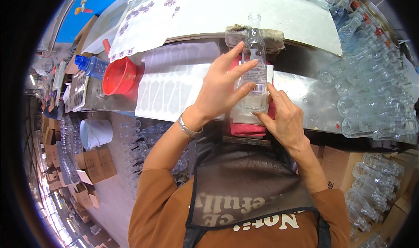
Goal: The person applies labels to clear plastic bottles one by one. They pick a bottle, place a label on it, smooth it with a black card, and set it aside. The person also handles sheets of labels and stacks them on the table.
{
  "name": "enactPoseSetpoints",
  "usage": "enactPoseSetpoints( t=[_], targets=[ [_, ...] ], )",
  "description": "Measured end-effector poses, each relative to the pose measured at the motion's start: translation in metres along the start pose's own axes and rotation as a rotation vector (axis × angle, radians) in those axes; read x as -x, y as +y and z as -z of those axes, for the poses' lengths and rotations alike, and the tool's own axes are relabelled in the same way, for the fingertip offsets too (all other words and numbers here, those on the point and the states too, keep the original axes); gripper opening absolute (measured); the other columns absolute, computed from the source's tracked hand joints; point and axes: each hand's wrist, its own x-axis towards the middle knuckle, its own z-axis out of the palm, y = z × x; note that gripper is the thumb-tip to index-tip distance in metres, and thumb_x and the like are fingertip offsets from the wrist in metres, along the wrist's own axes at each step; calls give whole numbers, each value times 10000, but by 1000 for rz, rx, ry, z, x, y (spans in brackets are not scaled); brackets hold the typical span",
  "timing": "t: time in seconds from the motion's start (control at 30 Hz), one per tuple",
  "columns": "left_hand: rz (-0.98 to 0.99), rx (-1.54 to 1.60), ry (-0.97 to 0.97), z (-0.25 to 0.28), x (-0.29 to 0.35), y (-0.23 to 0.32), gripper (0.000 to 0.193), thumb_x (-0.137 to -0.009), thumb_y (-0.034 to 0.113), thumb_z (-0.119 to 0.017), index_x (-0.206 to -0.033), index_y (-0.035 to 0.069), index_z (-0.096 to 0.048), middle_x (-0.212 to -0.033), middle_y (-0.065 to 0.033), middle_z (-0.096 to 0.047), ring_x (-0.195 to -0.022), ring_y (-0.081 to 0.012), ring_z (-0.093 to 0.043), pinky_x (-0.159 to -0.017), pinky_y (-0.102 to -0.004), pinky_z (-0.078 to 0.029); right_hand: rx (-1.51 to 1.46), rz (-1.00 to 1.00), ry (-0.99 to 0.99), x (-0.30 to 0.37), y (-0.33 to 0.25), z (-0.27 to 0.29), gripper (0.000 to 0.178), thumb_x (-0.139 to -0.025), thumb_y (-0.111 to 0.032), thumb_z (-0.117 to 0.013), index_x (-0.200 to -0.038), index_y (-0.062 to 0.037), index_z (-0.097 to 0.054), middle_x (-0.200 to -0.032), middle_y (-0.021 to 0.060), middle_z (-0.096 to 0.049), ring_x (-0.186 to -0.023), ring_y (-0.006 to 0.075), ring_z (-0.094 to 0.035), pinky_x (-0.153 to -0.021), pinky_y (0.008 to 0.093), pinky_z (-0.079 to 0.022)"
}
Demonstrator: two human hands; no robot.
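Observation:
A clear glass bottle (pixel 255 47) lies in front of me with its neck away from me. A decal with dark fine print and a barcode shows on its side. My left hand (pixel 222 80) reaches over it from the left, fingers stretched and spread, the tips and thumb over or on the glass. At the bottle's base my right hand (pixel 284 117) has thumb and forefinger closed on the lower right edge. Beneath the bottle is a white pad (pixel 246 118) on a red cloth (pixel 248 129). The neck passes over a folded, stained cloth (pixel 274 39).
Many clear bottles (pixel 371 91) lie stacked at the right, with more in a cardboard box (pixel 336 167) below. To the left are a red scoop (pixel 119 75), a blue-capped bottle (pixel 92 66) and a decal sheet (pixel 168 93). A white board (pixel 262 12) spans the far side.

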Motion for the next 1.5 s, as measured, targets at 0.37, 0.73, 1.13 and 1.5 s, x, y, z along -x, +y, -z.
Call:
enactPoseSetpoints(
  t=[0.37, 0.73, 1.13, 1.5],
  targets=[
    [112, 210, 21, -5, 6, -2, 421, -936, 195, -662, -1351, 133, -625, -1534, -159, -421, -1364, -309, -481, -1110, -428, -401, -880, -404, -160, -23, 33, 12, 486, -915, -245, -703, -1283, 50, -586, -1086, 99, -694, -631, 92, -603, -594, 249, -485],
    [150, 193, 55, -13, 9, 1, 478, -887, 174, -720, -1353, 136, -625, -1520, -171, -436, -1347, -316, -497, -1092, -423, -417, -727, -363, -132, -41, 21, 4, 477, -884, -261, -730, -1225, 54, -622, -1016, 90, -712, -656, 62, -606, -600, 242, -483],
    [152, 187, 45, -13, 8, 2, 484, -889, 221, -720, -1355, 134, -622, -1516, -176, -442, -1331, -324, -513, -1084, -429, -426, -1157, -664, 178, -41, 93, 3, 461, -1025, -415, -539, -1050, 37, -627, -930, 121, -683, -679, 115, -626, -584, 257, -514],
    [152, 160, 59, -14, 10, 2, 493, -878, 195, -721, -1357, 132, -621, -1519, -176, -437, -1320, -331, -521, -1071, -430, -438, -653, -117, 37, -56, 30, 27, 272, -891, -98, -664, -1142, 1, -634, -1029, 67, -687, -936, 125, -641, -830, 261, -514]
  ],
)
